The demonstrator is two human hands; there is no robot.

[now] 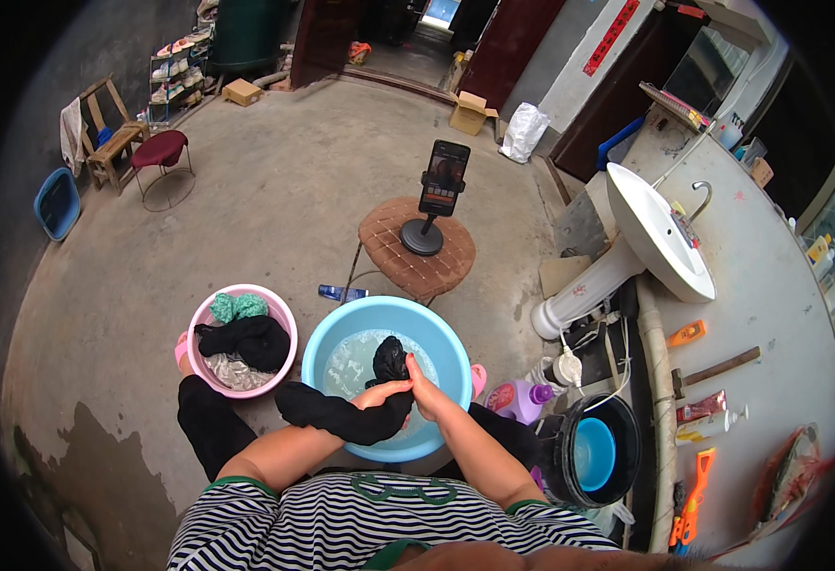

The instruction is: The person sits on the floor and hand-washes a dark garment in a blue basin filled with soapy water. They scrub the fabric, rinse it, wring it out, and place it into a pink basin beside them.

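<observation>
A light blue plastic basin (317, 350) with sudsy water stands in front of me. Over it, my left hand (385, 392) and my right hand (423, 389) press together on a wet black cloth (391, 360). A long black part of the cloth (339, 417) drapes over my left wrist and forearm. The fingers are partly hidden by the fabric. Left of the blue basin stands a pink basin (287, 342), holding a black garment (250, 341), a green cloth (239, 307) and a pale, sheer item (239, 371).
Beyond the basin, a phone (446, 178) on a stand rests on a brown cushioned stool (382, 235). A blue tube (342, 293) lies on the concrete. At right are a purple detergent bottle (517, 401), a black bucket (628, 442) and a white pedestal sink (635, 207).
</observation>
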